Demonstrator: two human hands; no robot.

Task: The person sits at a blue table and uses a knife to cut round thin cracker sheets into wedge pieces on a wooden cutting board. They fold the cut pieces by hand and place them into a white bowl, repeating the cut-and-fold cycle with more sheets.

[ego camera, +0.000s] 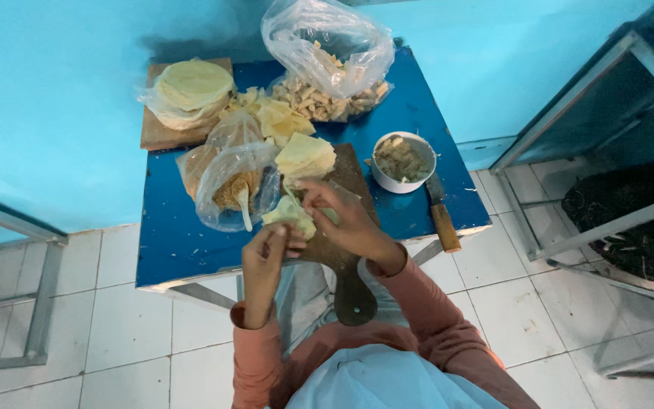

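Both hands, left hand (265, 254) and right hand (346, 216), grip a pale wrapper (291, 214) over the cutting board (342, 261) on the blue desk (175, 235)

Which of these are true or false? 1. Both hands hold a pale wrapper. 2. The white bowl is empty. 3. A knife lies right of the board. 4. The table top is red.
1. Both hands, left hand and right hand, hold the pale wrapper: true.
2. The white bowl is empty: false, it holds chopped filling.
3. A knife lies right of the wooden board: true.
4. The table top is red: false, it is blue.
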